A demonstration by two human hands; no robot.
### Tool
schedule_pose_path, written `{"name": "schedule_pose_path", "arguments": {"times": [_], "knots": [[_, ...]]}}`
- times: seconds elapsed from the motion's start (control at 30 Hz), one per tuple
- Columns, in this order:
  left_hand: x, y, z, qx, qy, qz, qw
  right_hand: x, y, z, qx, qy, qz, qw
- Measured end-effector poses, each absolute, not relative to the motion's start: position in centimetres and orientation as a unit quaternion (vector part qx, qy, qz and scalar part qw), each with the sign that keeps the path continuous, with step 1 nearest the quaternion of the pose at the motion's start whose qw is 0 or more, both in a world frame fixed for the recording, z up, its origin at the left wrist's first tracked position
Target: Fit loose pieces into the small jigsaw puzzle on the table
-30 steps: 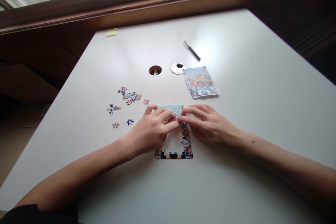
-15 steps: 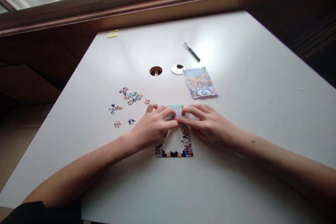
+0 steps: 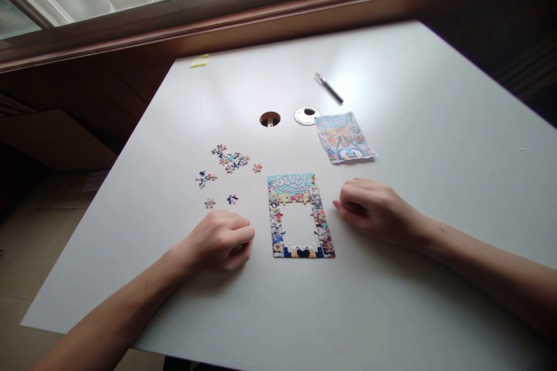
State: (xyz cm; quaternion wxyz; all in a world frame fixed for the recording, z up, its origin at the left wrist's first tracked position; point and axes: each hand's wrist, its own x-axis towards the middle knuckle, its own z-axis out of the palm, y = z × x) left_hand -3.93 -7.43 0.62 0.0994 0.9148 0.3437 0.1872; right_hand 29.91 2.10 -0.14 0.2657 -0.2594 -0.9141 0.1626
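Observation:
A small, partly built jigsaw puzzle (image 3: 300, 214) lies flat on the white table (image 3: 391, 69), its colourful border joined and its middle bare. My left hand (image 3: 220, 240) rests on the table just left of it, fingers curled under, nothing visible in them. My right hand (image 3: 374, 210) rests just right of the puzzle, fingers loosely curled, also with nothing visible. Neither hand touches the puzzle. Several loose puzzle pieces (image 3: 226, 171) lie scattered further left, beyond my left hand.
A printed reference picture (image 3: 345, 137) lies behind the puzzle on the right. A pen (image 3: 329, 87), a round cable hole (image 3: 270, 119) and its loose silver cap (image 3: 307, 116) sit further back. A yellow sticky note (image 3: 199, 61) is at the far left corner. A window runs behind.
Both hands have come off the puzzle's top edge and drawn apart to either side, curling up on the table. The whole puzzle frame is now uncovered. The view shifted slightly.

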Motion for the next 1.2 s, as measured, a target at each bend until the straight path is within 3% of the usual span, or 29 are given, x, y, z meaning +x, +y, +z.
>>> {"name": "schedule_pose_path", "arguments": {"times": [0.17, 1.2], "knots": [[-3.8, -7.4, 1.5, 0.913, 0.350, 0.152, 0.143, 29.8, 2.2, -0.2, -0.228, -0.937, 0.158, 0.213], [-4.6, -7.2, 2.7, 0.883, 0.303, 0.166, 0.317, 30.0, 2.7, -0.1, -0.225, -0.929, 0.207, 0.209]]}}
